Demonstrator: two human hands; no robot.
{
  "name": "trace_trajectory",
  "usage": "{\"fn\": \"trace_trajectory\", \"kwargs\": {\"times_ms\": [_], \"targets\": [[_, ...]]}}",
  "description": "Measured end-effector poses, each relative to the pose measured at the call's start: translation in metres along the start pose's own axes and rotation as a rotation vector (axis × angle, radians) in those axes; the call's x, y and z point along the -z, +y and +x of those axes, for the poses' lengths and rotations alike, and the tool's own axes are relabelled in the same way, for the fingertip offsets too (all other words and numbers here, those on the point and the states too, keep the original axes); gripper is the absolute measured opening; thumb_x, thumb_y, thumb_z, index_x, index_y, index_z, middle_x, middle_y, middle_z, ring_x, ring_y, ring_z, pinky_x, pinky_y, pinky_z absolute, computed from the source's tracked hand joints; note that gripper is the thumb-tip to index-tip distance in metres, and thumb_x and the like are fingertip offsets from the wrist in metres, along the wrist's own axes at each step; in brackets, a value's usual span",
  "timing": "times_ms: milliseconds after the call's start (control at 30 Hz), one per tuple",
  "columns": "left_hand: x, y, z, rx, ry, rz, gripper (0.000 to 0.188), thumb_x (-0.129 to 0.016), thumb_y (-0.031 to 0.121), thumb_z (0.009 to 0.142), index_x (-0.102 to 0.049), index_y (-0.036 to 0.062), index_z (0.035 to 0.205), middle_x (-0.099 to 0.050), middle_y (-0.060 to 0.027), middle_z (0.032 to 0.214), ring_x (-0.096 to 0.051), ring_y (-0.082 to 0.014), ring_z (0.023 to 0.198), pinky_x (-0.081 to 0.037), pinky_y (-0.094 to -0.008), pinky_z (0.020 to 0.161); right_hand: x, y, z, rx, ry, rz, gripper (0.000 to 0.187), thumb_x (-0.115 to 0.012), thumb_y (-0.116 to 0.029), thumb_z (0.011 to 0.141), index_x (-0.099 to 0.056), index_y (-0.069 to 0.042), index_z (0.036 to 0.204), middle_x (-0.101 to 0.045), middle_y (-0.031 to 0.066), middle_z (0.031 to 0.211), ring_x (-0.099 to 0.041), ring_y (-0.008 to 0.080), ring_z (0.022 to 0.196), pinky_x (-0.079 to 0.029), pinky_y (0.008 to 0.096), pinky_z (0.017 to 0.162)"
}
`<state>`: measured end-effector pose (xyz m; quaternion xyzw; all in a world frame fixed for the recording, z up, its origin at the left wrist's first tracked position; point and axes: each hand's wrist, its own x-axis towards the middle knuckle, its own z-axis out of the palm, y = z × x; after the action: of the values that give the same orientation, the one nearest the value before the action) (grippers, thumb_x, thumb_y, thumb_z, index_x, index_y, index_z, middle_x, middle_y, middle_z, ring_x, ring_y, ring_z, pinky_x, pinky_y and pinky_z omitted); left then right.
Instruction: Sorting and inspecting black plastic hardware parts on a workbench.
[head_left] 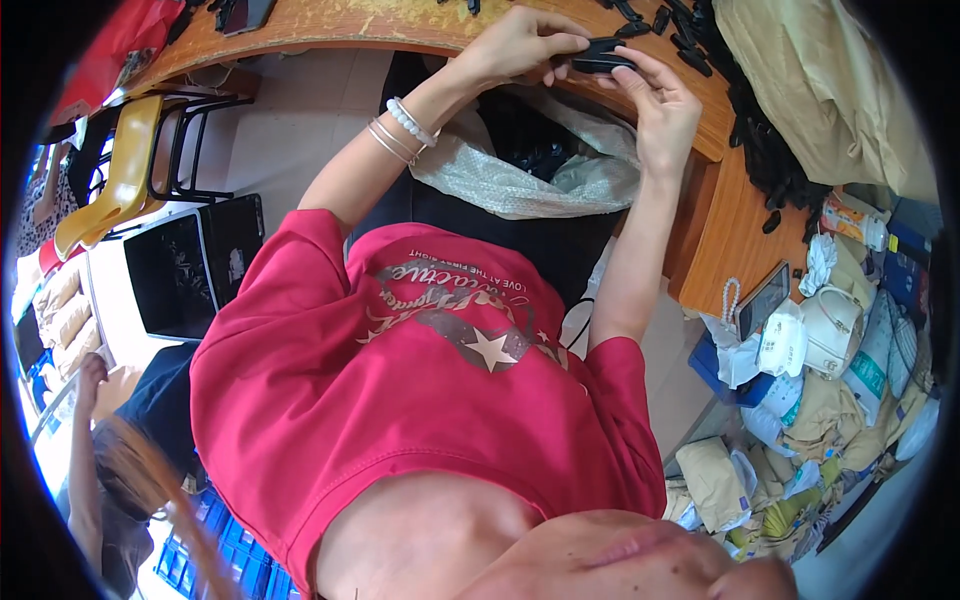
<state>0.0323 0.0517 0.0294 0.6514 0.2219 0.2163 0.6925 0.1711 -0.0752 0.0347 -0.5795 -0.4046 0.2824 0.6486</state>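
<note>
Two small black elongated plastic pieces meet between my hands above the table's front edge. Bent fingers of my left hand [522, 46], with beads and a bangle at its wrist, grip the farther black piece [603, 46]. My right hand [664, 108] pinches the nearer black piece [598, 64] between thumb and fingers. Whether the two pieces are joined I cannot tell. Just below them, a white woven sack [500, 188] hangs open at my lap, with dark things inside. Loose black pieces [690, 45] lie scattered on the wooden table [400, 22] beyond my right hand.
A large beige sack [830, 90] lies on the right side, along a heap of black parts [775, 165]. Right of me are a white handbag [835, 325], a phone [765, 297] and piled packages [715, 480]. At left stand a yellow chair [132, 160] and another person [90, 480].
</note>
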Motion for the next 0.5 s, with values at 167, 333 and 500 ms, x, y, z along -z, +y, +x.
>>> {"fn": "trace_trajectory", "kwargs": {"times_ms": [167, 333, 500], "targets": [[0.002, 0.011, -0.006, 0.061, -0.049, 0.112, 0.033, -0.058, 0.029, 0.095, -0.071, -0.0006, 0.090, -0.060, -0.0038, 0.058, -0.053, -0.0090, 0.047, -0.042, -0.0241, 0.048, -0.018, -0.002, -0.012, 0.219, 0.161, -0.078, 0.017, -0.066, 0.007, 0.082, -0.068, 0.006, 0.098, -0.065, 0.0102, 0.094, -0.068, 0.0183, 0.079, -0.058, 0.0247, 0.070], [0.000, 0.027, -0.015, -0.123, -0.106, 0.274, 0.029, -0.064, 0.023, 0.091, -0.067, 0.0004, 0.107, -0.064, -0.0090, 0.069, -0.057, -0.0133, 0.053, -0.045, -0.0282, 0.052, -0.023, -0.001, -0.017, 0.297, 0.174, -0.168, 0.015, -0.068, 0.006, 0.080, -0.068, 0.004, 0.095, -0.062, 0.0089, 0.095, -0.067, 0.0171, 0.077, -0.057, 0.0242, 0.069], [-0.003, 0.028, -0.020, -0.209, -0.048, 0.536, 0.035, -0.068, 0.013, 0.085, -0.061, -0.0004, 0.117, -0.069, -0.0180, 0.089, -0.064, -0.0199, 0.068, -0.050, -0.0315, 0.063, -0.012, 0.000, -0.010, 0.417, 0.191, -0.353, 0.026, -0.076, -0.003, 0.076, -0.070, -0.002, 0.100, -0.063, 0.0055, 0.097, -0.062, 0.0127, 0.085, -0.050, 0.0224, 0.071]]}}
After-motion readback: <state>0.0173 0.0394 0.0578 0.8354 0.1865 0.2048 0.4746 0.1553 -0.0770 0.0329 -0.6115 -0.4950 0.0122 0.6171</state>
